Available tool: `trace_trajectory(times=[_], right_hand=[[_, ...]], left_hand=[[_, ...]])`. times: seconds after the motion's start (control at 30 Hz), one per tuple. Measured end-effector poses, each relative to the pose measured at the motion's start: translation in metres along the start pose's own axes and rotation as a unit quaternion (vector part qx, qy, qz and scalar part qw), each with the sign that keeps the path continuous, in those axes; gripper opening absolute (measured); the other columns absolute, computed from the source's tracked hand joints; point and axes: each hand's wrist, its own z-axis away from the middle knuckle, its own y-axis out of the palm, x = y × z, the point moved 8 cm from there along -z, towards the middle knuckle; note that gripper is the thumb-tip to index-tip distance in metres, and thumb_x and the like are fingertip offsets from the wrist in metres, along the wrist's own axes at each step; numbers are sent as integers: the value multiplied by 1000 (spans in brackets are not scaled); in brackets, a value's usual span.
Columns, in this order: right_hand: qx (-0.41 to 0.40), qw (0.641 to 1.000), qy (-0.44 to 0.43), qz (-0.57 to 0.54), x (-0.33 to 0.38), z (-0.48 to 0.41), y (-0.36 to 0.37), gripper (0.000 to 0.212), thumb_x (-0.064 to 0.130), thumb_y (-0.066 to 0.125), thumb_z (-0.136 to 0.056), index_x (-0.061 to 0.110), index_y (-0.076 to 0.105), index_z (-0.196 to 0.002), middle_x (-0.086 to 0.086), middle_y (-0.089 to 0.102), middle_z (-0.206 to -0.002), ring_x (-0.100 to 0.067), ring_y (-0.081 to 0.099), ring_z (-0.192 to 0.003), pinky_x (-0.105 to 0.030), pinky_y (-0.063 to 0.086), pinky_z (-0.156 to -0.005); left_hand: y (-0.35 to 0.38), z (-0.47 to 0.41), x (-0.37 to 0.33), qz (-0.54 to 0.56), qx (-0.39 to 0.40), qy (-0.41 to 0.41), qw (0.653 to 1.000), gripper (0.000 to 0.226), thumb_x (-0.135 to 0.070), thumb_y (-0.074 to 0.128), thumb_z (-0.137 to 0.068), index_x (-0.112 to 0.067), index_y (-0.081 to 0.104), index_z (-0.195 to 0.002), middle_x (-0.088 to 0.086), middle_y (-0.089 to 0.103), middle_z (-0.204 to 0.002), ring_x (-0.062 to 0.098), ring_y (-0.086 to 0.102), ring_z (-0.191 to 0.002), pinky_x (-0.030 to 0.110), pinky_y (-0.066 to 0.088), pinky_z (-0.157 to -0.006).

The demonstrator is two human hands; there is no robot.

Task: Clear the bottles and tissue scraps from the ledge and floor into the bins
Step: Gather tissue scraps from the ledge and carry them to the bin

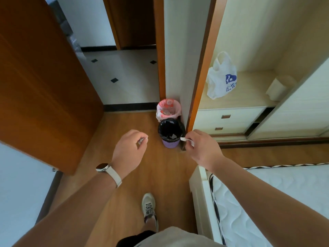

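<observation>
Tissue scraps (183,139), small, white, crumpled

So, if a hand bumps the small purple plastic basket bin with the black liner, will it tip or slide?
Likely: the small purple plastic basket bin looks light, with only a few scraps visible in its black liner. The smooth wooden floor probably gives little grip. The pink-lined bin behind may block it.

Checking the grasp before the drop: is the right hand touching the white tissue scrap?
Touching. The head view shows the right hand pinching the white tissue scrap in its curled fingers, with the scrap's free end sticking out toward the purple bin.
</observation>
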Motion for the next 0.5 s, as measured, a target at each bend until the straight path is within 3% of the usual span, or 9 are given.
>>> trace_trajectory(times=[0.27, 0.5], right_hand=[[0, 999, 46, 16, 33, -121, 27, 19, 27, 54, -96, 23, 61, -113, 8, 61, -101, -8, 56, -83, -21, 51, -74], [-2, 998, 55, 23, 30, -185, 43, 19, 25, 56, -93, 20, 64, -110, 5, 63, -97, -12, 57, -82, -32, 56, -73]], left_hand=[[1, -106, 91, 53, 13, 0, 999, 10, -18, 60, -93, -19, 68, -99, -9, 61, -97, 8, 57, -86, 30, 53, -74], [10, -177, 127, 63, 35, 3, 997, 12, -19, 58, -94, -19, 68, -101, -8, 61, -97, 9, 58, -86, 28, 52, -73]])
